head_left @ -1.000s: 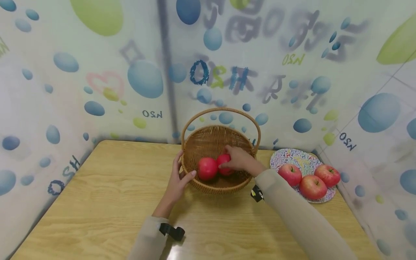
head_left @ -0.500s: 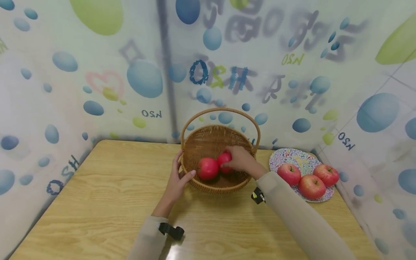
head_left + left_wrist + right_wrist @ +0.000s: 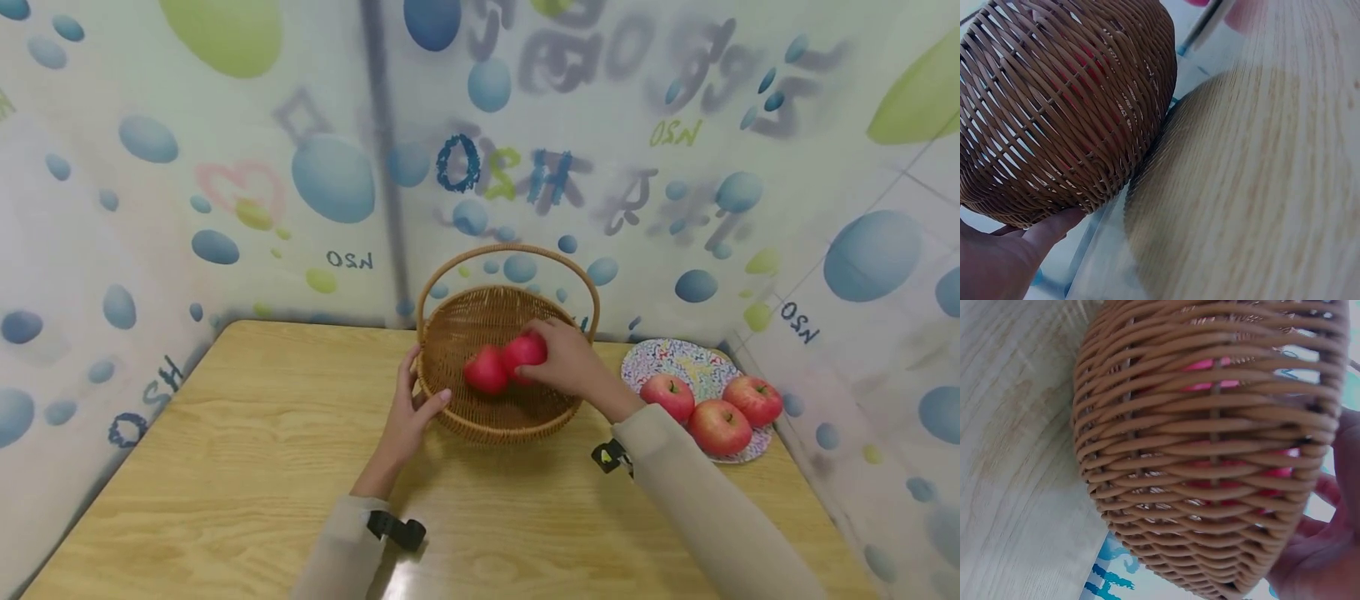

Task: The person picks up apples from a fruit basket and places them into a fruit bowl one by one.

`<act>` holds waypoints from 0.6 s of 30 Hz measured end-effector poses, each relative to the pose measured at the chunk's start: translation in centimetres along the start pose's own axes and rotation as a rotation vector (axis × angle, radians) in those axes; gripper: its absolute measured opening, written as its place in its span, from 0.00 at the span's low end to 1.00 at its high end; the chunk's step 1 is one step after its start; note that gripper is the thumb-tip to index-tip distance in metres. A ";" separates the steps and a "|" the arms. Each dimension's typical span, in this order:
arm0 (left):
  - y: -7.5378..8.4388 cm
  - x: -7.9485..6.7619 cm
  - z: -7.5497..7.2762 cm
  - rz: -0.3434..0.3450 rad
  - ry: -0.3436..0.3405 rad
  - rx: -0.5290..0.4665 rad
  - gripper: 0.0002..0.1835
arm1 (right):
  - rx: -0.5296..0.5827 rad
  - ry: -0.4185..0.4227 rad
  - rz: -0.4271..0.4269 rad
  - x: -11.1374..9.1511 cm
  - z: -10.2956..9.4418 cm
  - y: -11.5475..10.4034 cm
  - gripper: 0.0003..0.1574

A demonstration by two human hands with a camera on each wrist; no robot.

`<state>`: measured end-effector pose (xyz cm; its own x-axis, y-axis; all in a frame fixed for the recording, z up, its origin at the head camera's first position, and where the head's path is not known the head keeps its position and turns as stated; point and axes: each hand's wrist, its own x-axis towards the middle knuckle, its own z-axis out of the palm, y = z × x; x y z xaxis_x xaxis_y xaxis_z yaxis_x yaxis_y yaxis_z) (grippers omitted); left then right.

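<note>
A brown wicker basket (image 3: 465, 333) with a tall arched handle stands near the back of the table. My left hand (image 3: 408, 417) grips its left rim, thumb over the edge; the left wrist view shows the hand (image 3: 1016, 250) at the rim. Inside are two red apples. My right hand (image 3: 562, 358) reaches in over the right side, its fingers curled round the right apple (image 3: 522, 354). The other apple (image 3: 486, 372) lies right against it on the left. From the right wrist camera, red shows through the weave of the basket (image 3: 1210, 437).
Right of the basket, a plate with a colourful speckled pattern (image 3: 652, 358) bears three red-yellow apples (image 3: 720, 427). The wooden table (image 3: 262, 467) meets walls printed with blue and green drops (image 3: 333, 179) at the back and sides.
My right hand has risen slightly up and right with its apple. The other apple has shifted toward the back of the basket, following it. My left hand stays at the rim.
</note>
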<state>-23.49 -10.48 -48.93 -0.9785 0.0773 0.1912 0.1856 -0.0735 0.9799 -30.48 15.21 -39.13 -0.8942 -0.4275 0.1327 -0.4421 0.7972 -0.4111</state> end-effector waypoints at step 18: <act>-0.1 0.0 -0.2 -0.002 -0.010 0.007 0.45 | 0.199 0.157 -0.079 -4.2 -0.8 0.3 0.35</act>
<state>-23.53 -10.62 -49.04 -0.9780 0.0869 0.1894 0.1841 -0.0660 0.9807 -26.96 17.61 -39.11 -0.8641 -0.4016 0.3033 -0.5026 0.6574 -0.5614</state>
